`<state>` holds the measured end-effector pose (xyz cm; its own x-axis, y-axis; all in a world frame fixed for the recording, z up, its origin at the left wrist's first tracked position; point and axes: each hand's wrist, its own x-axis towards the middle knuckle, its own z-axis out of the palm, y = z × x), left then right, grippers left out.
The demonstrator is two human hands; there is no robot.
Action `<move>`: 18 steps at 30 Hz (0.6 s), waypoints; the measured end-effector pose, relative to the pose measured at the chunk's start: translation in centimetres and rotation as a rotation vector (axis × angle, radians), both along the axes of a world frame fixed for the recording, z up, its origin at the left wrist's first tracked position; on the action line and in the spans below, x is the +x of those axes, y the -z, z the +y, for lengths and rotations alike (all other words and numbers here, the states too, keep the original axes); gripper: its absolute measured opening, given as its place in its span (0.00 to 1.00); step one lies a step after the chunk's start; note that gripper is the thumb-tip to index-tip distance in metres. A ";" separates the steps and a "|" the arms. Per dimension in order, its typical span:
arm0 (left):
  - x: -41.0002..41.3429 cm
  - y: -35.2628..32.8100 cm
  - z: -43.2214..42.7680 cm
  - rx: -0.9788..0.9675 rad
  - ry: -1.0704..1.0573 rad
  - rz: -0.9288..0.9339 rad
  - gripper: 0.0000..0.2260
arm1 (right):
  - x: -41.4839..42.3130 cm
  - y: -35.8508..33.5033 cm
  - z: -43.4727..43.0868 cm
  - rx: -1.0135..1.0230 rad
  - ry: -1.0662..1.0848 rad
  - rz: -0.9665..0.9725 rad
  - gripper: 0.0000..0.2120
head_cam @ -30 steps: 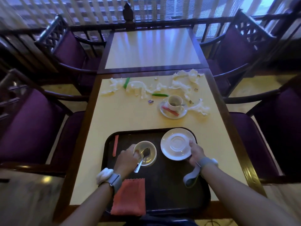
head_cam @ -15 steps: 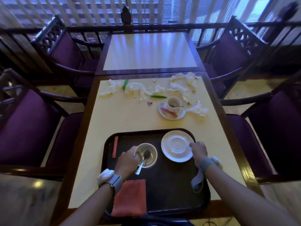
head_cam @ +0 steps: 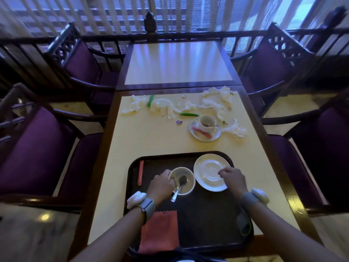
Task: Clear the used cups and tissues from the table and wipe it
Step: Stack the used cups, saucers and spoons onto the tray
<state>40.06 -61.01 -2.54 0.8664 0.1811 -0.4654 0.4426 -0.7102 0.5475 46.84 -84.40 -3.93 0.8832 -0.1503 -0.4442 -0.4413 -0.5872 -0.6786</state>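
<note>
A dark tray (head_cam: 207, 224) lies on the near end of the yellow table (head_cam: 143, 140). On the tray, a white cup (head_cam: 187, 186) holds a spoon (head_cam: 179, 186), and my left hand (head_cam: 160, 184) grips the cup's left side. Beside the cup lies an empty white saucer (head_cam: 207, 171). My right hand (head_cam: 233, 178) curls over its right rim. A folded red cloth (head_cam: 160, 231) covers the tray's near left corner. Farther off, a second used cup (head_cam: 207, 121) stands on its saucer (head_cam: 196, 136). Torn white tissues (head_cam: 164, 106) are strewn across the far end.
A red sachet (head_cam: 140, 174) lies on the tray's left side. Green sachets (head_cam: 189, 114) and a small purple wrapper (head_cam: 179, 122) sit among the tissues. Purple chairs (head_cam: 34, 152) flank both sides. A second table (head_cam: 177, 63) adjoins the far end, with a railing behind it.
The saucer has come down flat on the tray, and my right hand has shifted inward over its rim. My left hand stays on the cup.
</note>
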 end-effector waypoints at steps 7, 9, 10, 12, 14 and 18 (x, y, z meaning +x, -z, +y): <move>1.1 -0.6 -1.2 0.160 0.118 -0.038 0.13 | -3.6 -2.7 4.1 0.130 -0.115 0.282 0.22; 1.3 -0.9 -1.6 0.206 0.148 -0.059 0.14 | -4.1 -2.5 4.8 0.205 -0.104 0.416 0.27; 1.4 -1.2 -1.8 0.232 0.163 -0.069 0.14 | -4.2 -2.3 5.0 0.236 -0.098 0.441 0.27; 1.5 -1.5 -1.9 0.253 0.188 -0.081 0.14 | -4.3 -1.9 5.3 0.320 -0.057 0.471 0.27; 1.7 -1.7 -1.9 0.237 0.200 -0.086 0.14 | -4.3 -1.8 5.4 0.378 -0.037 0.491 0.25; 1.6 -1.2 -1.7 0.229 0.234 -0.083 0.13 | -4.3 -2.6 5.2 0.387 -0.058 0.444 0.11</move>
